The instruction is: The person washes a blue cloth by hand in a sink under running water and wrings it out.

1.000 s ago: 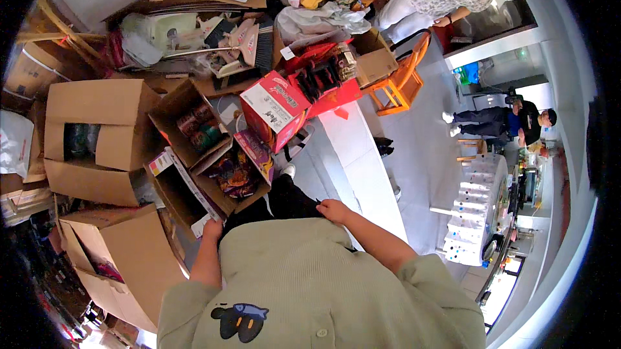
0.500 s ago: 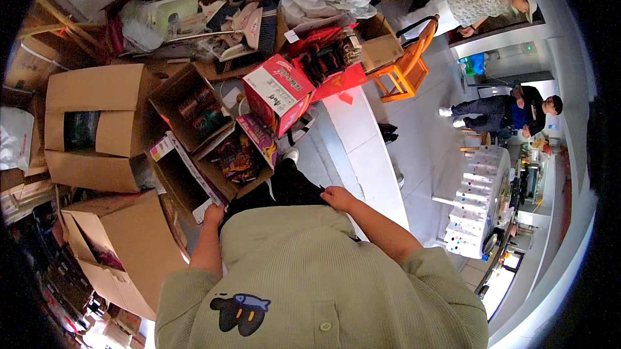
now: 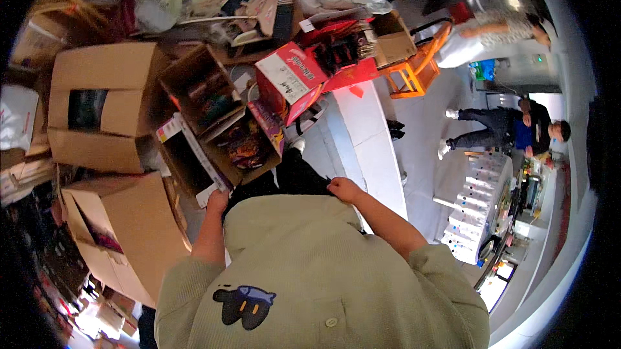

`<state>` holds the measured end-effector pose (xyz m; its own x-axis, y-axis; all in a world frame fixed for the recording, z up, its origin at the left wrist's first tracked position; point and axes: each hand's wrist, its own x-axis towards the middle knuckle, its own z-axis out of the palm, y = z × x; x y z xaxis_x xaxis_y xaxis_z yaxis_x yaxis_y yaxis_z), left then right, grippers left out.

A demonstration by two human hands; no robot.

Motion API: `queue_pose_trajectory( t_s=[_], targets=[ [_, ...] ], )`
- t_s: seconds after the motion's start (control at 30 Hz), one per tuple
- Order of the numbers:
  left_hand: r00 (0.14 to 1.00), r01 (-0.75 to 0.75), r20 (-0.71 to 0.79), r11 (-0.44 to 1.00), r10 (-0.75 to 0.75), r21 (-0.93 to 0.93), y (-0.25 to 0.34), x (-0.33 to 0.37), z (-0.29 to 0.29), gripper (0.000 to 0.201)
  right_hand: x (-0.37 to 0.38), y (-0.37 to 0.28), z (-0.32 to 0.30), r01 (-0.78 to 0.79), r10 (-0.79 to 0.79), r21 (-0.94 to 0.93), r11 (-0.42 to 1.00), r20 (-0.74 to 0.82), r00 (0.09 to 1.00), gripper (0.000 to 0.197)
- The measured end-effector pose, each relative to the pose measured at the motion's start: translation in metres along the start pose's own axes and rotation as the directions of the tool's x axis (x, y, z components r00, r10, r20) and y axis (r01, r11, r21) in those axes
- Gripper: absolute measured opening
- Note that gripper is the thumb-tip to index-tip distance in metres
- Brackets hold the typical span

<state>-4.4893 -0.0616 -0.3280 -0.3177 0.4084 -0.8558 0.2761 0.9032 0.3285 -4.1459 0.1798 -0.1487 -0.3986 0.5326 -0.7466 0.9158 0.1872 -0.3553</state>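
Both my hands are at the sides of the black trousers [image 3: 294, 177] I wear, below the hem of my green shirt. My right hand [image 3: 345, 190] is closed in a pinch on the trousers' cloth at the right hip, a small dark fold sticking out past the fingers. On the other side my left hand [image 3: 218, 201] is closed at the left edge of the trousers, close to the corner of a narrow open cardboard box [image 3: 183, 164]. Beside it stands an open box with purple and orange packets [image 3: 240, 148].
More open cartons [image 3: 103, 97] crowd the left. A red and white box [image 3: 292, 80] stands ahead, near an orange wooden chair [image 3: 414, 71]. One person [image 3: 511, 126] sits at the right by a cloth-covered table [image 3: 475, 213]; another person [image 3: 491, 32] is beyond the chair, blurred.
The view has tilted and shifted, so the boxes and chair sit differently. The far person's arm is no longer stretched out to the left. My hands stay at the trousers.
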Motion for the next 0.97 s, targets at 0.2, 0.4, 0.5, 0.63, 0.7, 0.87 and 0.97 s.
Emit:
queue_pose_trajectory(
  t_s=[0.2,0.4,0.5,0.63,0.7,0.87,0.97],
  targets=[
    [0.994,-0.017,-0.110,0.997,0.009,-0.079,0.031,-0.031,-0.012,0.048,0.005,0.007,-0.001,-0.001,0.002,-0.039,0.999,0.024,1.000,0.034],
    [0.987,-0.080,-0.140,0.996,0.074,-0.042,0.006,-0.018,0.006,0.050,0.009,-0.001,-0.005,0.113,-0.113,-0.066,0.991,-0.003,0.994,0.031],
    [0.978,-0.072,-0.200,0.996,0.059,-0.058,0.004,-0.015,0.011,0.051,0.010,-0.004,-0.011,0.055,-0.050,-0.099,0.994,0.060,0.997,0.031],
    [0.984,-0.043,-0.176,0.988,0.017,-0.146,0.014,-0.024,0.004,0.052,0.010,-0.010,-0.017,0.040,-0.031,-0.109,0.993,0.083,0.996,0.032],
    [0.986,-0.020,-0.164,0.989,-0.004,-0.146,0.021,-0.026,0.002,0.051,0.010,-0.015,-0.021,-0.015,0.029,-0.126,0.992,0.111,0.993,0.032],
    [0.965,-0.122,-0.231,0.992,0.126,0.029,-0.012,-0.005,0.024,0.049,0.011,-0.018,-0.029,0.060,-0.045,-0.119,0.991,0.126,0.991,0.031],
    [0.986,0.022,-0.164,0.993,-0.040,-0.112,0.016,-0.013,0.012,0.052,0.014,-0.005,-0.030,0.081,-0.067,-0.112,0.990,0.123,0.990,0.032]
  ],
)
